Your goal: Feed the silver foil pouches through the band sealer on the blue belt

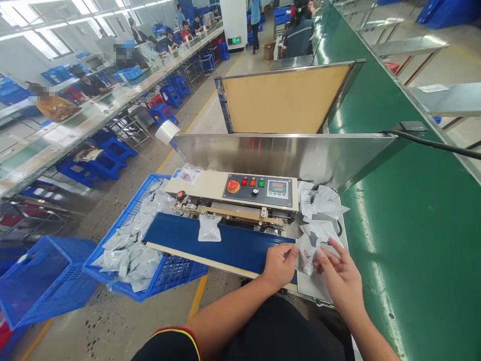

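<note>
At the left, a blue basket (176,275) is holding a heap of white pouches (130,245), its right part reaching under the blue belt (240,250). On that belt a lone pouch (209,229) is lying with its far edge at the sealing machine (203,188). A blue label (176,173) on the machine's left end is showing beside a clear bag (189,174), its writing being too small to read. Behind, a metal sheet (263,150) is bounding the far side. The control panel's display (277,187) is glowing with unreadable red digits. By the belt's right end, the left hand (280,265) is pinching the left side of a held pouch (306,254) between closed thumb and fingers. Small dark print, too blurred to read, is showing on it. The right hand (343,281) is meeting the pouch's right edge, its fingers partly spread; whether they are gripping, I cannot tell. More pouches (325,200) are lying just beyond, over the pale surface (316,288). A green surface (421,240) is running along the right, beside the pale one's edge.
</note>
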